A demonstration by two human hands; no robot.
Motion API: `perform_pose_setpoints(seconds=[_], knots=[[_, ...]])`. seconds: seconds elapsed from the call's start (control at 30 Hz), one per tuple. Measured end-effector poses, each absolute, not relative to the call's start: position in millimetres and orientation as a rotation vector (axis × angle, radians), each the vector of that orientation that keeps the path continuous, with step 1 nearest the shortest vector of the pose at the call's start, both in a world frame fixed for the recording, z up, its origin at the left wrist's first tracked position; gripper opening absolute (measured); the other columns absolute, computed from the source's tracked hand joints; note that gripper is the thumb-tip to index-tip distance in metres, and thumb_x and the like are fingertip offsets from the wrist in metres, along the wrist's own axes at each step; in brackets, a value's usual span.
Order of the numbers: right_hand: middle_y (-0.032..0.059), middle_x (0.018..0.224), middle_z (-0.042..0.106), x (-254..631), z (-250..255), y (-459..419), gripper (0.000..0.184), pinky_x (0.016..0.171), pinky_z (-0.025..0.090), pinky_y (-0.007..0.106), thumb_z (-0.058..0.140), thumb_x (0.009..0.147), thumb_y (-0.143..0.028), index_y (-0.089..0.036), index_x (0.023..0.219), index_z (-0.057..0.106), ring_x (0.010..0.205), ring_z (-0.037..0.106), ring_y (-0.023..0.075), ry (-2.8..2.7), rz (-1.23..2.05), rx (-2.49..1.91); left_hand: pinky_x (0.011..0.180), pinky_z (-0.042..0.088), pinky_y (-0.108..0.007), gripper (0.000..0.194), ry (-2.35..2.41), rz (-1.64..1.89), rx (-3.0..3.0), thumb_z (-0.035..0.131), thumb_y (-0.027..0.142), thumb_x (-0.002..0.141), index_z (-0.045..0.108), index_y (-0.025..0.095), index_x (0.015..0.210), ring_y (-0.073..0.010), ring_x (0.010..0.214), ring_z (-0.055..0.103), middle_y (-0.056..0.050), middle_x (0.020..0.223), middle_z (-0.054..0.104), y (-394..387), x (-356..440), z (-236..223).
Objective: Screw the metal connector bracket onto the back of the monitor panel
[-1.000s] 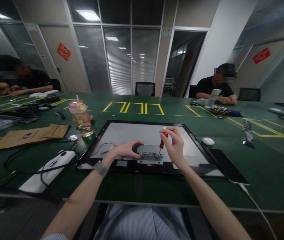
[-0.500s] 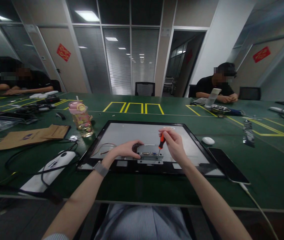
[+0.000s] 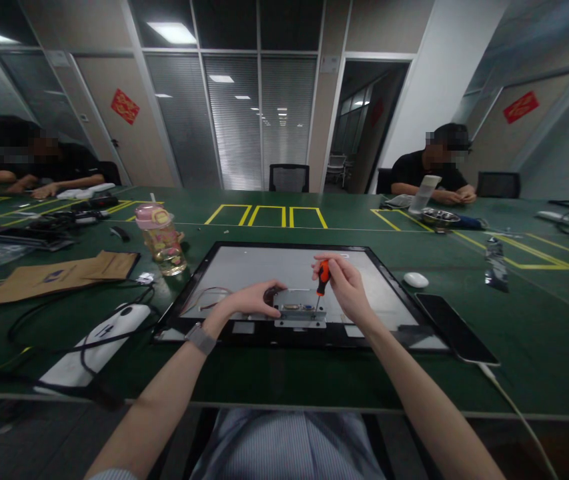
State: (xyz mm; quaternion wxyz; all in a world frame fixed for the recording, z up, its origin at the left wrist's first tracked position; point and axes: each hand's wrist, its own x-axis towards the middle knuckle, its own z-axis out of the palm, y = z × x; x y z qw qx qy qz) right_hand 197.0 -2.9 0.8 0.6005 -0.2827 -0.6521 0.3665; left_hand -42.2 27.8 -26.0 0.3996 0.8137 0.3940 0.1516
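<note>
A black-framed display panel [image 3: 244, 267] lies flat on the green table before me. Near its front edge sits a metal bracket [image 3: 300, 322] with a row of connector ports. Fingers and thumb of my left hand [image 3: 254, 300] close around the left end of the bracket's assembly; part of the grip is hidden. My right hand [image 3: 347, 287] pinches an orange-and-black screwdriver [image 3: 323, 279], held nearly upright. Its thin shaft reaches down to the right end of the bracket; the tip is too small to make out.
Left of the panel are a white power strip [image 3: 97, 343] with black cables, a brown paper bag [image 3: 59, 277] and a pink-lided bottle [image 3: 161, 240]. On the right lie a phone [image 3: 457, 328] on a cable and a white case [image 3: 415, 280]. People sit across the table.
My right hand has shifted its fingers around the screwdriver handle, turning from spread fingers to a closer pinch. My left hand and the panel stay in place.
</note>
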Motion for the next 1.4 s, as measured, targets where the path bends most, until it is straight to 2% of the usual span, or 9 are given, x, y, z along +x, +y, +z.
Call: perform_pose_setpoints(seconds=[0.17, 0.23, 0.37, 0.57, 0.77, 0.97, 1.17, 1.27, 1.4], knots=[[0.004, 0.086, 0.061, 199.2, -0.3, 0.0, 0.024, 0.079, 0.05, 0.033, 0.054, 0.089, -0.042, -0.022, 0.078, 0.063, 0.086, 0.06, 0.0181, -1.495, 0.746, -0.633, 0.098, 0.041, -0.039, 0.067, 0.986, 0.385, 2.041, 0.075, 0.034, 0.067, 0.05, 0.021, 0.127, -0.0268, 0.113, 0.055, -0.007, 0.123, 0.058, 28.8, -42.6, -28.7], [0.0029, 0.087, 0.061, 199.6, -0.9, -0.2, 0.016, 0.077, 0.049, 0.032, 0.059, 0.087, -0.038, -0.023, 0.086, 0.066, 0.086, 0.06, 0.0173, -1.524, 0.788, -0.635, 0.099, 0.041, -0.04, 0.068, 0.991, 0.386, 2.048, 0.076, 0.034, 0.066, 0.05, 0.021, 0.127, -0.0269, 0.113, 0.055, -0.007, 0.123, 0.058, 29.3, -42.5, -29.4], [0.0021, 0.086, 0.063, 197.1, -2.2, -2.4, 0.021, 0.069, 0.05, 0.03, 0.048, 0.094, -0.037, -0.026, 0.103, 0.063, 0.078, 0.062, 0.016, -1.501, 0.946, -0.583, 0.1, 0.04, -0.04, 0.067, 0.981, 0.401, 2.054, 0.076, 0.034, 0.066, 0.051, 0.021, 0.126, -0.0268, 0.113, 0.055, -0.008, 0.124, 0.058, 31.1, -43.0, -31.7], [0.0035, 0.092, 0.06, 197.2, -2.5, -3.1, 0.014, 0.081, 0.05, 0.033, 0.059, 0.086, -0.036, -0.023, 0.083, 0.064, 0.088, 0.06, 0.0178, -1.484, 0.829, -0.599, 0.1, 0.04, -0.04, 0.068, 0.982, 0.381, 2.041, 0.075, 0.034, 0.067, 0.049, 0.02, 0.128, -0.0272, 0.114, 0.054, -0.008, 0.124, 0.058, 30.1, -43.0, -30.5], [0.0028, 0.081, 0.061, 196.4, -3.5, -2.7, 0.023, 0.068, 0.052, 0.032, 0.048, 0.093, -0.039, -0.023, 0.1, 0.063, 0.072, 0.061, 0.0157, -1.436, 0.951, -0.603, 0.099, 0.041, -0.04, 0.066, 0.97, 0.389, 2.046, 0.076, 0.034, 0.066, 0.051, 0.021, 0.126, -0.0268, 0.112, 0.055, -0.008, 0.123, 0.058, 29.0, -42.9, -27.9], [0.0038, 0.09, 0.06, 196.1, -3.1, -2.3, 0.017, 0.074, 0.052, 0.033, 0.06, 0.085, -0.038, -0.022, 0.083, 0.065, 0.079, 0.06, 0.0165, -1.461, 0.773, -0.616, 0.098, 0.041, -0.04, 0.067, 0.964, 0.4, 2.053, 0.076, 0.034, 0.066, 0.051, 0.021, 0.127, -0.0269, 0.112, 0.055, -0.008, 0.123, 0.058, 31.1, -43.4, -31.6], [0.0026, 0.082, 0.062, 196.2, -3.7, -2.8, 0.022, 0.069, 0.052, 0.033, 0.049, 0.092, -0.038, -0.023, 0.1, 0.063, 0.073, 0.061, 0.016, -1.435, 0.903, -0.601, 0.099, 0.041, -0.039, 0.066, 0.977, 0.393, 2.054, 0.075, 0.033, 0.066, 0.051, 0.02, 0.126, -0.0269, 0.113, 0.055, -0.008, 0.123, 0.059, 29.3, -42.1, -29.3], [0.004, 0.085, 0.064, 196.4, -2.7, -2.5, 0.024, 0.074, 0.052, 0.036, 0.047, 0.093, -0.039, -0.022, 0.094, 0.063, 0.076, 0.062, 0.0171, -1.431, 0.88, -0.58, 0.1, 0.041, -0.04, 0.067, 0.982, 0.394, 2.061, 0.076, 0.033, 0.065, 0.051, 0.02, 0.126, -0.0274, 0.114, 0.055, -0.008, 0.123, 0.059, 29.8, -42.0, -29.8], [0.0035, 0.087, 0.061, 198.9, -3.4, -0.3, 0.017, 0.072, 0.051, 0.032, 0.06, 0.085, -0.038, -0.022, 0.084, 0.067, 0.082, 0.06, 0.0174, -1.45, 0.704, -0.641, 0.098, 0.042, -0.04, 0.067, 0.98, 0.407, 2.071, 0.076, 0.034, 0.065, 0.052, 0.021, 0.126, -0.0271, 0.112, 0.056, -0.008, 0.124, 0.058, 32.0, -43.4, -32.8]])
